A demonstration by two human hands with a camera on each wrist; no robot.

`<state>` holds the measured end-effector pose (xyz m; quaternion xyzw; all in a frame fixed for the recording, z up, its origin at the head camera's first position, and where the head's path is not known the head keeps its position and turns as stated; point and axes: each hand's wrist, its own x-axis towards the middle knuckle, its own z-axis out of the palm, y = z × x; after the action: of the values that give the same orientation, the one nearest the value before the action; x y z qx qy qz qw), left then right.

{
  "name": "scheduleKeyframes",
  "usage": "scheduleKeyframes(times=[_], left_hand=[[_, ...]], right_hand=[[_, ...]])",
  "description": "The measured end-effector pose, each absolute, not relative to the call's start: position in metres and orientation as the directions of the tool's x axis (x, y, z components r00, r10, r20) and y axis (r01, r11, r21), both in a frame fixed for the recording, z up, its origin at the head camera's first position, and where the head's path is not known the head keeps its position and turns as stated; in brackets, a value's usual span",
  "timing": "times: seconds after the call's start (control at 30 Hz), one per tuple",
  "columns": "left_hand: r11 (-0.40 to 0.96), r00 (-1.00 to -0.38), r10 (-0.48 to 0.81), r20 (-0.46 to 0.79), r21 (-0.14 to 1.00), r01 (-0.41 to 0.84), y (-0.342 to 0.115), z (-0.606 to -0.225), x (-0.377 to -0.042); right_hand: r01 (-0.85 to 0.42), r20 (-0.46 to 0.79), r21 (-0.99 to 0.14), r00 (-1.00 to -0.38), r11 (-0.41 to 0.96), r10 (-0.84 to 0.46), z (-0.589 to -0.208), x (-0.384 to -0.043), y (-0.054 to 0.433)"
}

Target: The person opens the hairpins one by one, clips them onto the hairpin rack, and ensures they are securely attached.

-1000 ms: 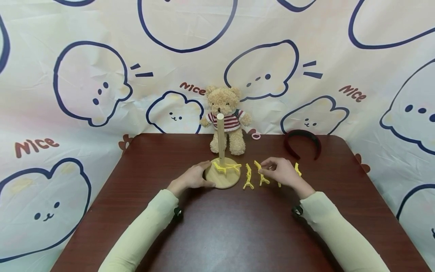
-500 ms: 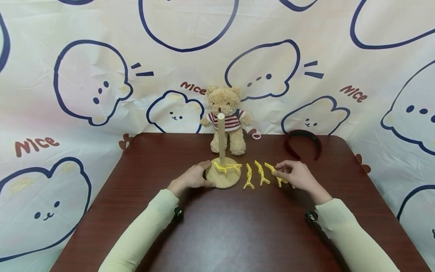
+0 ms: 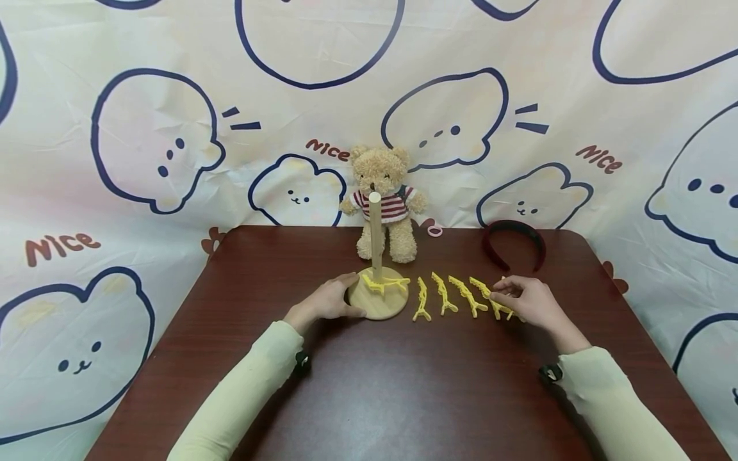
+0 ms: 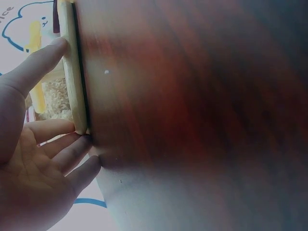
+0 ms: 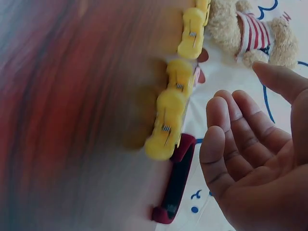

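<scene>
Across the left rim of a round wooden stand (image 3: pixel 363 308), my left hand (image 3: pixel 325 298) holds the base between thumb and fingers. The left wrist view has the thumb on one side of the base edge (image 4: pixel 76 91) and the fingertips on the other. A yellow alligator hair clip (image 3: pixel 383 285) lies on the base against the post (image 3: pixel 376 234). Several more yellow hair clips (image 3: pixel 444 294) lie in a slanted row to the right. My right hand (image 3: pixel 533 304) hovers over the row's right end, partly hiding clips; its wrist view shows thumb and fingers apart from the clips (image 5: pixel 166 125).
Behind the stand a teddy bear (image 3: pixel 392 208) in a striped shirt leans by the patterned backdrop. A dark red headband (image 3: pixel 513 225) lies at the back right, and a small pink ring (image 3: pixel 435 231) is at the table's back edge.
My right hand has moved right along the row of hair clips, so more of them show. The left hand and the stand have stayed in place.
</scene>
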<state>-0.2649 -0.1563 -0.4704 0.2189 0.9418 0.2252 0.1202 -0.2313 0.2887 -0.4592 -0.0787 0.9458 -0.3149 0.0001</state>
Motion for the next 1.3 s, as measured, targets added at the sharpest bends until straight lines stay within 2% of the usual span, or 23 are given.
scheduleKeyframes(times=[0.43,1.1,1.3], left_hand=[[0.797,-0.874,0.471,-0.122,0.483,0.362,-0.157,-0.469,-0.265],[0.793,-0.872,0.477,-0.111,0.482,0.373,-0.156,-0.469,-0.264],[0.795,-0.874,0.472,-0.115,0.485,0.366,-0.157,-0.469,-0.264]], right_hand=[[-0.110,0.053,-0.531,-0.994,0.840,-0.096,-0.469,-0.225,0.314],[0.048,-0.150,-0.435,-0.989,0.899,-0.020,-0.471,-0.220,0.318],[0.073,-0.155,-0.411,-0.988,0.909,0.010,-0.469,-0.219,0.324]])
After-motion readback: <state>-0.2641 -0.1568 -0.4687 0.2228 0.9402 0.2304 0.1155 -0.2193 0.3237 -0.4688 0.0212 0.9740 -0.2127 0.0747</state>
